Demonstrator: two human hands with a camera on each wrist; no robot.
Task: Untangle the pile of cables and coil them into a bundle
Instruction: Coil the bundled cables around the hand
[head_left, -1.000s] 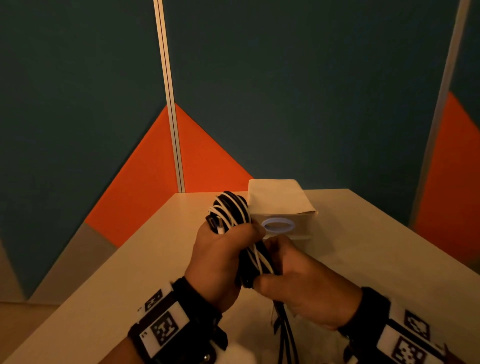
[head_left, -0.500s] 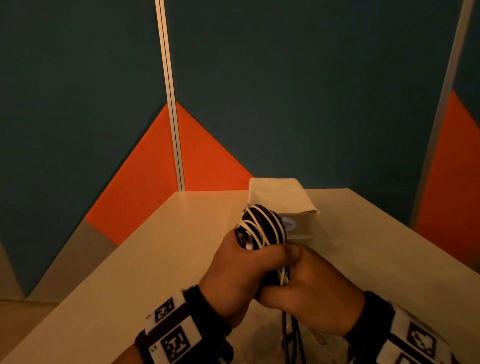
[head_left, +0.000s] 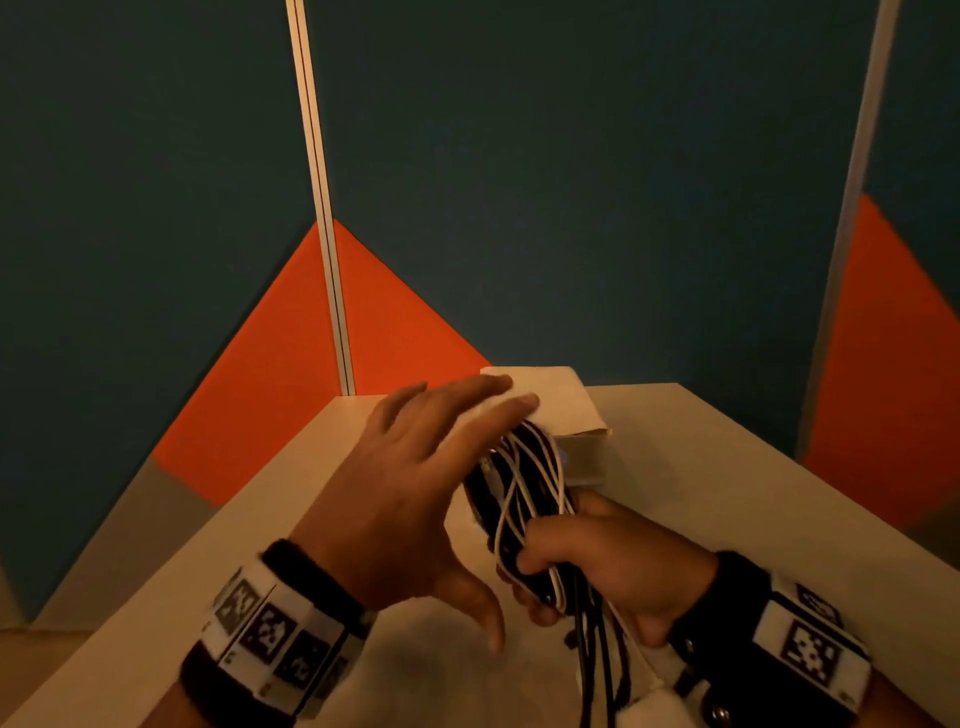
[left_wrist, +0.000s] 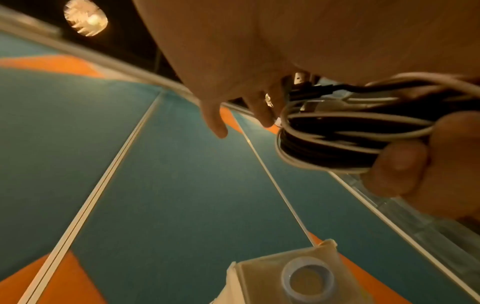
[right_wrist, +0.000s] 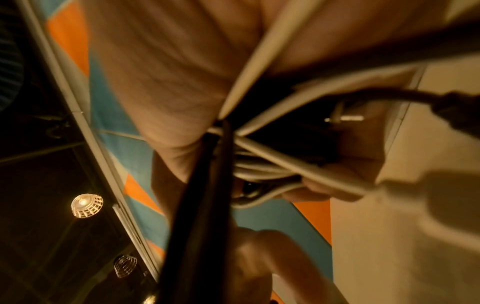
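While your right hand (head_left: 613, 566) clenched cable bundle (head_left: 524, 499) above table (head_left: 727, 493), left hand (head_left: 410, 499) hovered beside it, fingers (head_left: 488, 410) released. Bundle judged light, limp, springy, slippery; grip mid-coil, across all loops.

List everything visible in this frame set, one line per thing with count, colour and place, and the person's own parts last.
cable bundle: one, black and white strands coiled together, held above the table, loose ends trailing down toward the near edge
box: one, pale cardboard, a ring mark on its front, on the table behind the bundle
table: one, cream, filling the lower view
wall panels: dark teal with orange triangles, pale divider strips between them
ceiling lamps: at least two, glowing, overhead
wrist bands: two, black with marker tags
left hand: open, fingers spread beside the bundle
right hand: grips the bundle's lower part
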